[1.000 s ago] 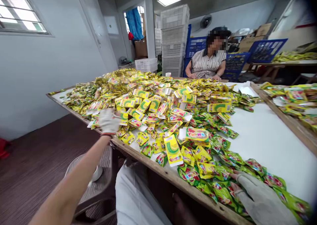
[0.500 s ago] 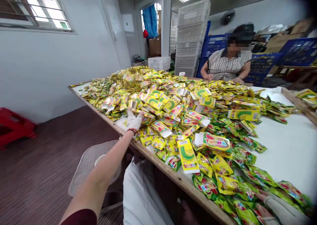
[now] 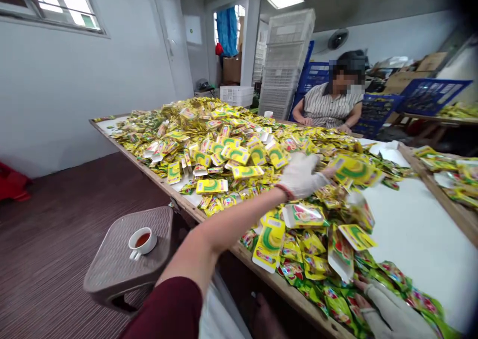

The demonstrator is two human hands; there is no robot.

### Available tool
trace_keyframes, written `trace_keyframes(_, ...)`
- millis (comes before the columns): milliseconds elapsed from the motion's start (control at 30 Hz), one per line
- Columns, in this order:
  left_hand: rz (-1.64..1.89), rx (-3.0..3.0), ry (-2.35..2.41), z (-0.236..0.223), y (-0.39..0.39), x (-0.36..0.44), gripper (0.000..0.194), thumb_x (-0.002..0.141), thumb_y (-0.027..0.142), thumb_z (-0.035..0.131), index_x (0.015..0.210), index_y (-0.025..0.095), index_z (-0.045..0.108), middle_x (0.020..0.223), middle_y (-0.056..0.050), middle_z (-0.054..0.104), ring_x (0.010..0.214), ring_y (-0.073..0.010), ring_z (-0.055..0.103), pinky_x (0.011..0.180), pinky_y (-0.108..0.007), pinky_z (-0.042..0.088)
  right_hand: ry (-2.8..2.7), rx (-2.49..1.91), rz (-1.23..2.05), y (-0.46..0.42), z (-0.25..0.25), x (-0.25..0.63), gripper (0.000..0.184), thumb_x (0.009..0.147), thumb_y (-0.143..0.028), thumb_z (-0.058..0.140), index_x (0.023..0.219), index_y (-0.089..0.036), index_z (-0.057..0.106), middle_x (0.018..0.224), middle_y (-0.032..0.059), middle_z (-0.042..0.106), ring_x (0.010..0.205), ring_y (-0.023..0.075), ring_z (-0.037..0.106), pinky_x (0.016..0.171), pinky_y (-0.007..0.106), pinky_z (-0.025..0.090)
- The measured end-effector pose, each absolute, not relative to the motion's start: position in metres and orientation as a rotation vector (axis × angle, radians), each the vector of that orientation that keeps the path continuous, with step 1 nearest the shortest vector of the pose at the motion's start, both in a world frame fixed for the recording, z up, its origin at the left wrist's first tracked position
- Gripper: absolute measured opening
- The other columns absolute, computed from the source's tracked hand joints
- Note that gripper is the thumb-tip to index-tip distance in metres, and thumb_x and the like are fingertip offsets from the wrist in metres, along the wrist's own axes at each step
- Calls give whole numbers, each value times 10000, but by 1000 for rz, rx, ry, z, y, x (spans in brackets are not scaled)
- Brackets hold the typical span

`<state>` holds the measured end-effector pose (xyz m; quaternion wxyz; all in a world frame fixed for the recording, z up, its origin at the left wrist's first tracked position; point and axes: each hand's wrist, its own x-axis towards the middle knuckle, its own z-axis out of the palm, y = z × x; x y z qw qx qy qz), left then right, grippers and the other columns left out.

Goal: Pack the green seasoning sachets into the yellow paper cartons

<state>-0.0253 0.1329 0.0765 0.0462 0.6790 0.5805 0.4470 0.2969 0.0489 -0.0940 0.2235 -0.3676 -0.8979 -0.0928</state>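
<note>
My left hand (image 3: 303, 175), in a pale fingerless glove, reaches across the heap with fingers apart. Its fingertips are at a yellow box (image 3: 351, 169) with a green curved print, blurred by motion; I cannot tell whether they grip it. Below it, another blurred box (image 3: 360, 210) and a tilted yellow box (image 3: 357, 237) are above the packets. An open-ended carton (image 3: 340, 253) stands tilted near my right hand (image 3: 388, 306). That hand, also gloved, lies low on the green sachets (image 3: 338, 304), fingers spread. A flat yellow box (image 3: 269, 244) rests near the table edge.
A big heap of small boxes and sachets (image 3: 201, 125) covers the wood-edged table (image 3: 418, 214). Beside it, a stool (image 3: 112, 249) bears a white cup (image 3: 143, 241) of reddish drink. A person (image 3: 330, 102) sits across the table. White crates (image 3: 284, 60) are stacked behind.
My left hand has swung right from the heap's near left edge, and several boxes have moved toward my right hand. The cup on the stool has come into clear view.
</note>
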Motion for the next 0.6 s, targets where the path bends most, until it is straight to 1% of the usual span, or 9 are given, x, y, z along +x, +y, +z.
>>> trace_keyframes(67,1415,1938,2079,82,94,-66,497,837,646,436,1069,248,624,1125,-52,613,1136,-210,532,1016,-379,400,-2461,-1057,-249,40,-86,288,340,857,-349,465,1071,-184,670,1095,110,689,1017,294,639,882,430,514)
trace_keyframes(133,1446,1746,2251,78,51,-128,504,869,630,347,993,233,630,1024,-65,630,1133,-268,524,1007,-476,392,-2432,-1109,-214,34,-77,278,344,883,-358,451,1077,-166,661,1095,122,684,1017,287,635,900,433,503)
trace_keyframes(200,1458,1562,2394,63,14,-194,530,869,646,280,1011,260,613,1002,-57,632,1232,-348,439,1012,-570,327,-2422,-1143,-187,30,-67,268,327,886,-370,470,1056,-167,660,1082,128,683,1003,284,635,891,430,505)
trace_keyframes(267,1419,1381,2514,42,-8,-247,556,837,689,300,1036,261,594,992,-41,646,1274,-411,385,977,-621,304,-2412,-1173,-148,26,-57,260,363,871,-379,511,1142,-163,618,1137,137,656,1048,285,613,916,431,491)
trace_keyframes(333,1344,1276,2552,19,-13,-273,629,751,764,390,1097,268,566,999,-37,657,1265,-437,392,930,-649,344,-2391,-1178,-95,19,-49,251,463,861,-374,538,1269,-155,531,1235,148,601,1136,284,566,968,435,461)
trace_keyframes(400,1283,1299,2495,-1,-2,-269,656,735,787,396,1099,269,571,1000,-33,676,1244,-400,447,903,-596,394,-2377,-1171,-22,12,-42,239,568,853,-361,550,1369,-157,429,1321,154,537,1214,278,511,1007,430,437)
trace_keyframes(500,1181,1541,2213,-17,36,-219,682,836,754,184,1089,260,579,1021,-49,690,1220,-333,501,851,-505,417,-2401,-1192,81,5,-36,215,785,778,-356,627,1463,-187,283,1419,155,439,1270,304,456,1012,453,425)
trace_keyframes(533,1158,1610,2135,-18,51,-197,675,840,755,168,1071,276,584,1016,-48,698,1189,-320,531,818,-484,424,-2402,-1216,97,5,-35,207,868,737,-362,663,1480,-196,246,1446,162,404,1273,326,447,1003,473,424)
trace_keyframes(600,1045,1840,1858,-16,78,-151,668,827,757,238,1139,253,545,1084,-105,682,1136,-347,559,761,-498,429,-2382,-1266,117,9,-34,191,983,675,-382,711,1496,-205,202,1482,180,340,1269,368,440,982,505,422)
